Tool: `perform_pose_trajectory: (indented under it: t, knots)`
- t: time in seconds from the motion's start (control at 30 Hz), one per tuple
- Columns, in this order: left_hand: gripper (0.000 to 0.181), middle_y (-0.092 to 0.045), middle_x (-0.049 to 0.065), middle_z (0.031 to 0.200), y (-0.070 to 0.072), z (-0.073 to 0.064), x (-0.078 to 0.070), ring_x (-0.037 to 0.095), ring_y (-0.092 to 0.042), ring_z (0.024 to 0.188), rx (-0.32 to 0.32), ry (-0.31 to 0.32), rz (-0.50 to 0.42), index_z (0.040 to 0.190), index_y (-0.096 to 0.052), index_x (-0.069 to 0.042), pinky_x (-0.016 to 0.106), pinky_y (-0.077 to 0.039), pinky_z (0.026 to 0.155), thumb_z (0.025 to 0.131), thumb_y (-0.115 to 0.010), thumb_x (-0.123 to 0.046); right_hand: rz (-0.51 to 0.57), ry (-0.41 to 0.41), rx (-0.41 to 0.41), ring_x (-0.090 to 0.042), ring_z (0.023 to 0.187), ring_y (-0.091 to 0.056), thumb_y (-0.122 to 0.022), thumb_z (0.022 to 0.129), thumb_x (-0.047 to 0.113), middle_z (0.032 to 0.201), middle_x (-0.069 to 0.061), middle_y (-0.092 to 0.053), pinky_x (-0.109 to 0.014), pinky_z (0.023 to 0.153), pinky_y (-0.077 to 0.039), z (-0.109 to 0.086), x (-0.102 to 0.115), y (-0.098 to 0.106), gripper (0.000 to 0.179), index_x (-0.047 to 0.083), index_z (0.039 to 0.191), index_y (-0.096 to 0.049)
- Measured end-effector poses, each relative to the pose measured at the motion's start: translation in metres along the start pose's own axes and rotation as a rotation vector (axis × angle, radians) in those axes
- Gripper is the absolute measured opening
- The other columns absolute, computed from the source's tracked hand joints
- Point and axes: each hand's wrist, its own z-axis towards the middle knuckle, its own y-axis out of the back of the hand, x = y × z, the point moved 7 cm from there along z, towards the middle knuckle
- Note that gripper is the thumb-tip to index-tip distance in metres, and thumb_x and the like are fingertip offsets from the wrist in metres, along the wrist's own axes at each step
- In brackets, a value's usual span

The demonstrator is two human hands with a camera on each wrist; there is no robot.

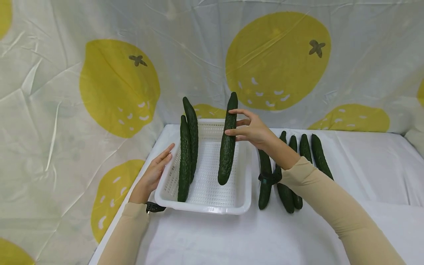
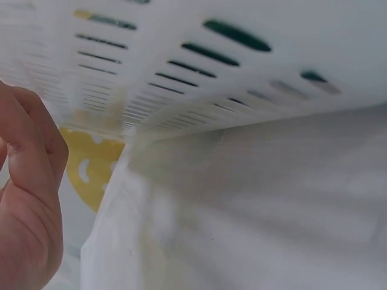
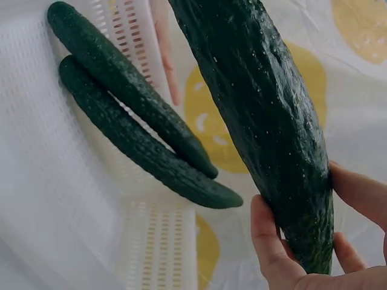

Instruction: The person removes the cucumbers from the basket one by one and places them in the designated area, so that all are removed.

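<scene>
My right hand [image 1: 253, 129] grips a dark green cucumber [image 1: 227, 154] by its upper part, holding it over the right half of a white plastic basket [image 1: 205, 209]. In the right wrist view, fingers and thumb close around one end of that cucumber [image 3: 260, 103]. Two more cucumbers lean inside the basket's left side, a front one [image 1: 184, 165] and one behind it [image 1: 192, 136], their tips above the far rim. My left hand [image 1: 154, 173] rests along the basket's left outer wall with its fingers extended. The left wrist view shows the slotted basket wall [image 2: 181, 36] close by.
Right of the basket, several cucumbers [image 1: 265, 191] lie on the white tablecloth [image 1: 232, 239], partly covered by my right forearm. The rightmost cucumber [image 1: 319, 154] points away from me. Behind the table hangs a lemon-print cloth [image 1: 192, 55], which also covers the left side.
</scene>
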Motion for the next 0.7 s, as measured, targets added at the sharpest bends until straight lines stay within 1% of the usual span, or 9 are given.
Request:
perform_pose_trajectory:
  t: [0.07,0.13,0.27,0.4,0.5,0.63,0.7]
  knots:
    - [0.053,-0.028,0.008,0.158,0.000,0.000,0.000,0.020,-0.044,0.128,0.000,0.001,0.000,0.160,-0.024,-0.024,0.028,-0.046,0.095,0.110,-0.040,-0.026,0.017,0.008,0.005,-0.033,0.121,-0.048,-0.074,0.087,-0.003,0.141,-0.022,-0.038,-0.045,0.085,-0.054,-0.004,0.001,0.004,0.071,0.016,0.149,-0.045]
    - [0.053,-0.028,0.008,0.158,0.000,0.000,0.000,0.020,-0.043,0.128,0.000,0.003,0.001,0.160,-0.024,-0.024,0.028,-0.046,0.095,0.110,-0.040,-0.026,0.023,0.012,0.004,-0.033,0.121,-0.048,-0.073,0.088,-0.004,0.141,-0.022,-0.038,-0.043,0.083,-0.055,-0.008,0.002,0.009,0.070,0.016,0.149,-0.045]
    - [0.053,-0.025,0.009,0.160,0.000,-0.001,0.000,0.021,-0.041,0.130,-0.004,0.003,0.003,0.161,-0.023,-0.024,0.027,-0.046,0.095,0.110,-0.039,-0.025,0.000,0.006,-0.006,-0.033,0.121,-0.046,-0.073,0.088,-0.002,0.140,-0.021,-0.039,-0.041,0.081,-0.055,-0.015,0.000,0.019,0.070,0.017,0.149,-0.045]
    - [0.054,-0.023,0.009,0.161,0.001,-0.002,0.001,0.018,-0.041,0.128,-0.008,0.004,0.013,0.161,-0.022,-0.023,0.025,-0.046,0.094,0.110,-0.039,-0.024,-0.012,0.001,-0.012,-0.032,0.125,-0.044,-0.074,0.088,0.001,0.142,-0.021,-0.038,-0.042,0.083,-0.054,-0.023,-0.003,0.029,0.071,0.017,0.150,-0.044]
    - [0.054,-0.023,0.008,0.161,0.001,-0.002,0.001,0.016,-0.042,0.126,-0.009,0.003,0.020,0.161,-0.022,-0.023,0.025,-0.046,0.094,0.110,-0.039,-0.024,-0.022,-0.002,-0.015,-0.030,0.118,-0.049,-0.074,0.089,0.003,0.141,-0.021,-0.038,-0.039,0.083,-0.054,-0.029,-0.007,0.038,0.072,0.017,0.151,-0.042]
    - [0.054,-0.027,0.007,0.159,0.000,-0.002,0.000,0.013,-0.046,0.123,-0.006,0.001,0.017,0.161,-0.022,-0.023,0.025,-0.046,0.093,0.110,-0.039,-0.024,-0.040,-0.001,-0.015,-0.027,0.104,-0.054,-0.073,0.090,0.003,0.136,-0.021,-0.041,-0.037,0.080,-0.053,-0.037,-0.011,0.051,0.072,0.016,0.153,-0.040]
    - [0.053,-0.028,0.006,0.158,0.000,-0.002,-0.001,0.012,-0.048,0.121,-0.004,-0.001,0.014,0.161,-0.023,-0.023,0.025,-0.047,0.093,0.110,-0.039,-0.024,-0.045,-0.003,-0.014,-0.024,0.102,-0.055,-0.072,0.091,0.003,0.134,-0.020,-0.041,-0.037,0.080,-0.053,-0.041,-0.013,0.059,0.072,0.015,0.153,-0.040]
